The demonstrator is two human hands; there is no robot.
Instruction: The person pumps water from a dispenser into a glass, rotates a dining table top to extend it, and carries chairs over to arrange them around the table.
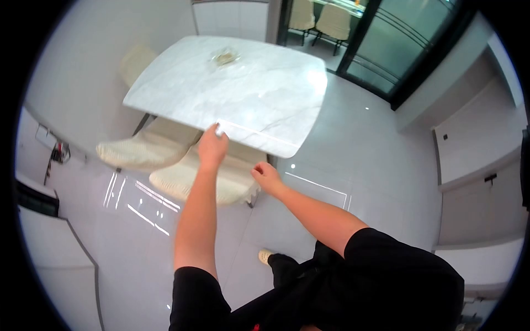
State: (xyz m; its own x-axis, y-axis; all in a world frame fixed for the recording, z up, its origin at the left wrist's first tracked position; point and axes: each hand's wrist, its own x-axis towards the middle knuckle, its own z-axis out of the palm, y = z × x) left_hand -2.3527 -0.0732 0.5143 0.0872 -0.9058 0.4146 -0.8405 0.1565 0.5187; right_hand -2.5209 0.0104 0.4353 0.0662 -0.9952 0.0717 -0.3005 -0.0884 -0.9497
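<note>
My left hand (212, 148) is at the near edge of a white marble-patterned table (237, 91), its fingers curled in toward the thumb. Something small and whitish seems to show between the fingertips, but it blends with the tabletop and I cannot name it. Lower and to the right, my right hand (266, 176) hangs in front of the table, fingers closed together. Whatever it may hold is hidden. Beneath the hands stands a cream-covered chair (176, 179), its cover ribbed.
Another cream chair (146, 149) is tucked in at the left. A clear glass dish (225, 56) lies toward the table's far side. Behind are a dark-framed glass door (392, 44) and more chairs (334, 22). Glossy tile floor (381, 165) runs along the right.
</note>
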